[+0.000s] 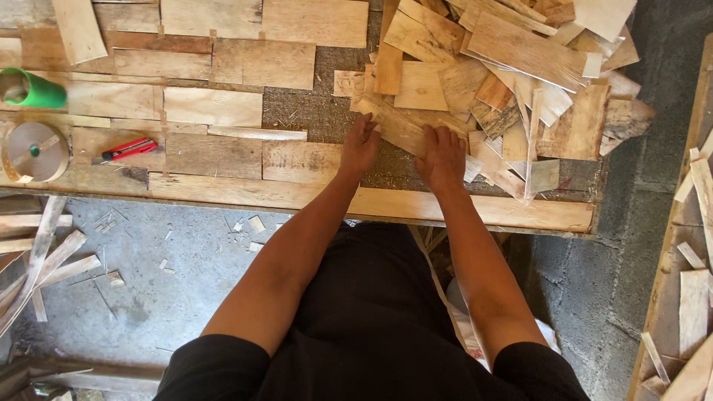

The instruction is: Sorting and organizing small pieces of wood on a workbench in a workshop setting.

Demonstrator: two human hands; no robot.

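Now both sets of fingers lie flat and spread on one pale, thin strip of wood veneer (401,128), pressing rather than gripping: the left hand (361,145) at its near end, the right hand (442,156) beside it. Just beyond the fingertips rises a loose heap of veneer offcuts (520,67). Farther left on the wooden counter (312,197) lie a red utility knife (128,149) and a green cylinder (33,89).

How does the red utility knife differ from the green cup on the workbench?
The red utility knife is slim and lies flat among the veneer pieces; the green cup is round, bulkier, tipped on its side, mouth showing. The cup lies farther left. Neither hand touches either; both rest on the workbench.
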